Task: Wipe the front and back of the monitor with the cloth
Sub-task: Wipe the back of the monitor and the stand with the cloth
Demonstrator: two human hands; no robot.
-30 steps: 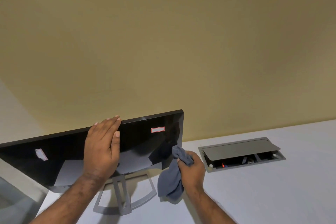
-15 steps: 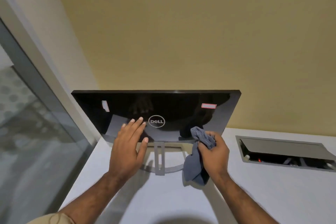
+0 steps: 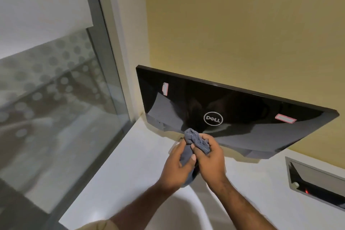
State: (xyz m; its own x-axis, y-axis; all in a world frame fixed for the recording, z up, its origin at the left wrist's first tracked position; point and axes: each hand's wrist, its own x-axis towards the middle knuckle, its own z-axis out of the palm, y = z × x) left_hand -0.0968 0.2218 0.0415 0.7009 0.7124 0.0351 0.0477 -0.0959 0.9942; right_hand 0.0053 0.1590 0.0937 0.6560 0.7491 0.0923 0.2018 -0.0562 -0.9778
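Note:
The black monitor (image 3: 242,110) stands on the white desk with its glossy back toward me, showing a round logo and two small stickers. Just below the logo, both hands hold a bunched grey cloth (image 3: 196,139). My left hand (image 3: 177,166) grips the cloth's lower part, and my right hand (image 3: 211,157) grips its upper part. The cloth's top lies at the monitor's lower edge; I cannot tell whether it touches. The hands hide the monitor's stand.
A yellow wall (image 3: 242,24) rises right behind the monitor. A glass partition with a grey frame (image 3: 104,61) runs along the desk's left side. An open cable box (image 3: 315,183) is sunk into the white desk (image 3: 121,170) at the right.
My left hand has left the monitor's back and joined the right hand on the cloth. The view has swung left, so the monitor now sits to the right.

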